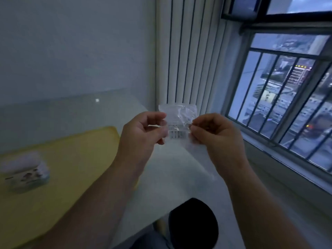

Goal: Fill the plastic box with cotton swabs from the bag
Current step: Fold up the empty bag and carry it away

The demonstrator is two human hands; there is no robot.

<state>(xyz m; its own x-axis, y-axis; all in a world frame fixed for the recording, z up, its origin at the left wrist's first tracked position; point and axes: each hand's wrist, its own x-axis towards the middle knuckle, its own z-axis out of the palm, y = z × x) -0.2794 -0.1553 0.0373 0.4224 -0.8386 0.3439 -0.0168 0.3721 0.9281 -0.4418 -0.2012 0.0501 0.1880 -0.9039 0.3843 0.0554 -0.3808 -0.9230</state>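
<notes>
I hold a small clear plastic bag (177, 119) with a barcode label up in front of me, above the table's right part. My left hand (143, 130) pinches its left edge and my right hand (213, 132) pinches its right edge. The bag looks crumpled and I cannot make out swabs inside it. The plastic box (27, 175) sits blurred at the far left on the yellow mat, with white cotton swabs showing in it and its lid raised behind.
A yellow mat (75, 159) covers the left part of the white table (179, 177). A white radiator (186, 51) stands behind the bag. A barred window (287, 96) fills the right side. A dark round object (194, 223) lies below the table edge.
</notes>
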